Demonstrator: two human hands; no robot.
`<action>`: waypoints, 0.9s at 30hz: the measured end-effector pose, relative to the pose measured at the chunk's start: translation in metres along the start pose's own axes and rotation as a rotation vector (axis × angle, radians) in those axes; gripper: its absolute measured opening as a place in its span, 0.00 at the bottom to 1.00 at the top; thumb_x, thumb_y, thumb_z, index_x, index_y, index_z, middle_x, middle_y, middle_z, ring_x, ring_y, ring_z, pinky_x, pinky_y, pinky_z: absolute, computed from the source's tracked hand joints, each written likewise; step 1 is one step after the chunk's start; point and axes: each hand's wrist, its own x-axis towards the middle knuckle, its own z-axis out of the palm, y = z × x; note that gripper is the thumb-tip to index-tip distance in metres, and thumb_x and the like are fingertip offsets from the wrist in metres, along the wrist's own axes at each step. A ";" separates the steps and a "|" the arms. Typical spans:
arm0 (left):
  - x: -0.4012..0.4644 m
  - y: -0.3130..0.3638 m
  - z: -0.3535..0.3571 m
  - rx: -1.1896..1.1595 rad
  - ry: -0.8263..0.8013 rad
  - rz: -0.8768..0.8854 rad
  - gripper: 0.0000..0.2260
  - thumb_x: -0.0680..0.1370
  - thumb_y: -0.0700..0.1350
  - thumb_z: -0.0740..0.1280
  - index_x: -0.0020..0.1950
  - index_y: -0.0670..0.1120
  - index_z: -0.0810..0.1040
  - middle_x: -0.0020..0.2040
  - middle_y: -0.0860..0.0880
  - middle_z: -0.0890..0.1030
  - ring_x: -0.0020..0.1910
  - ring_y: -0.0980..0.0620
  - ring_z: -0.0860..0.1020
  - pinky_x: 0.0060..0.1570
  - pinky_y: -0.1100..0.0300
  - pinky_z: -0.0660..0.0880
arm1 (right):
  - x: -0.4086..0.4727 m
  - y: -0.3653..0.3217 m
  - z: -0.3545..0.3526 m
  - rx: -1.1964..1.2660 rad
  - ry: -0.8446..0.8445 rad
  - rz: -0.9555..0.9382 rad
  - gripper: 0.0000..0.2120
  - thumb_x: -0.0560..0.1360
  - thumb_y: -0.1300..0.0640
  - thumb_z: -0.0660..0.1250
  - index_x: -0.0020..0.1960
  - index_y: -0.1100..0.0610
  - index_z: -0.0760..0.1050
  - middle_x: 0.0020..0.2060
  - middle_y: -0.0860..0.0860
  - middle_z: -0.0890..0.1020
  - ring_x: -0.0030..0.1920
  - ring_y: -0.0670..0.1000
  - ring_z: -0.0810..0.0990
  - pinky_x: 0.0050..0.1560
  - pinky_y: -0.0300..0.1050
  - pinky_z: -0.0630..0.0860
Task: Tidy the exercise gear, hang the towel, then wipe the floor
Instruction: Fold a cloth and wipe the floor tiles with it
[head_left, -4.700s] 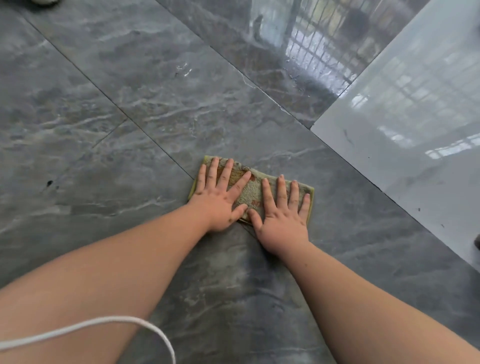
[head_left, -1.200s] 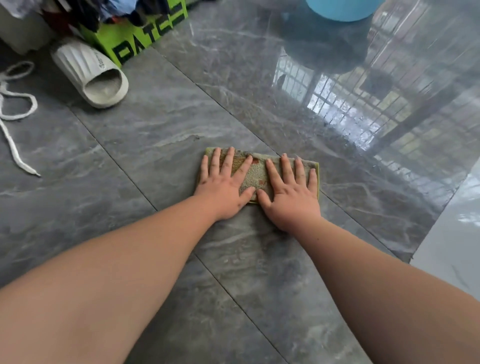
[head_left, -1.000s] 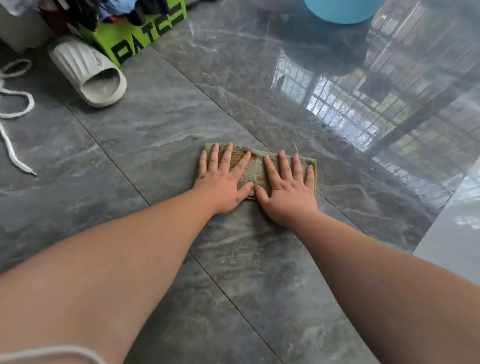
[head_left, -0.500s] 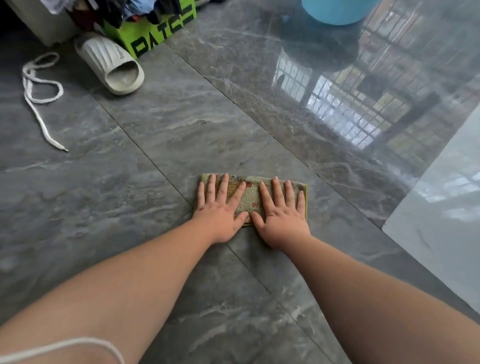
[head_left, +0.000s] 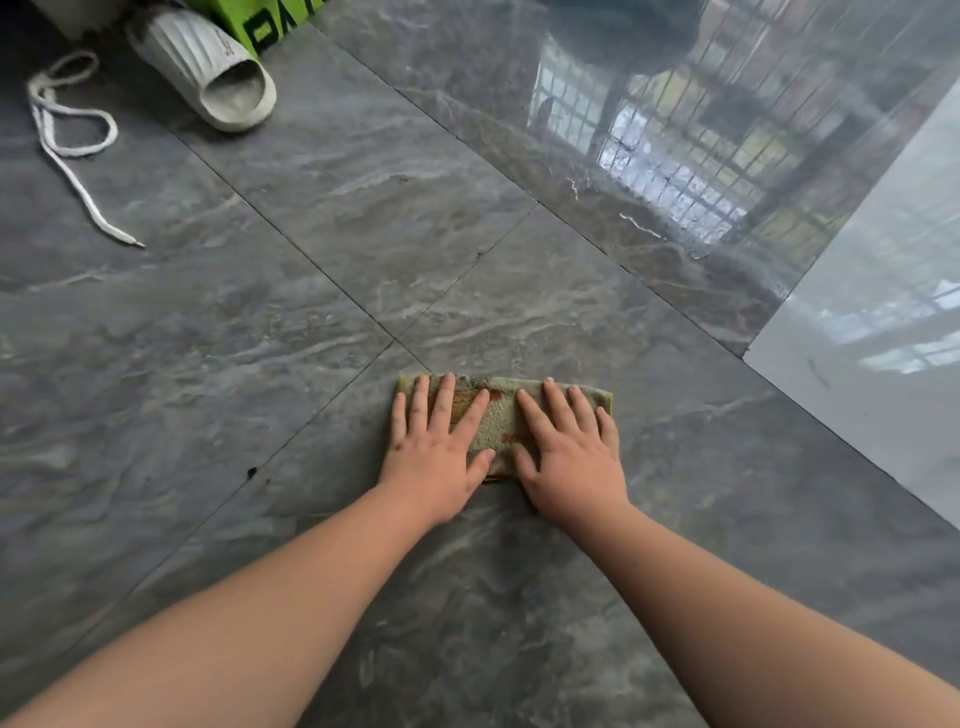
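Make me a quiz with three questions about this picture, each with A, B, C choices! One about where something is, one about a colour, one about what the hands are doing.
1. Where is the slipper?
A. top left
B. bottom right
C. under the cloth

2. What colour is the cloth?
A. blue
B. mostly green
C. black

3. How are the hands on the cloth?
A. fists
B. flat, fingers spread
C. lifting it up

Answers:
1 A, it lies beside the white cord.
2 B, green with reddish patches.
3 B, left hand and right hand press it on the floor.
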 end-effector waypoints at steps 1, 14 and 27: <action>0.003 -0.002 -0.007 -0.026 0.038 0.010 0.28 0.81 0.61 0.50 0.79 0.60 0.44 0.80 0.46 0.45 0.78 0.41 0.42 0.74 0.40 0.41 | 0.006 0.003 -0.007 0.012 0.057 0.009 0.27 0.76 0.44 0.57 0.75 0.42 0.61 0.77 0.47 0.62 0.76 0.53 0.57 0.72 0.57 0.54; 0.057 -0.037 -0.070 -0.163 0.134 -0.016 0.04 0.79 0.45 0.65 0.50 0.54 0.78 0.53 0.51 0.74 0.57 0.46 0.69 0.60 0.50 0.67 | 0.046 0.041 -0.052 -0.006 0.007 0.125 0.07 0.76 0.55 0.61 0.51 0.45 0.73 0.51 0.47 0.73 0.56 0.53 0.70 0.54 0.54 0.63; 0.009 -0.043 -0.048 -0.065 0.388 0.322 0.10 0.70 0.39 0.73 0.48 0.50 0.79 0.43 0.52 0.81 0.43 0.45 0.77 0.48 0.50 0.72 | -0.024 0.070 -0.037 0.013 0.275 -0.115 0.12 0.69 0.61 0.73 0.46 0.47 0.76 0.44 0.44 0.80 0.49 0.54 0.79 0.53 0.52 0.66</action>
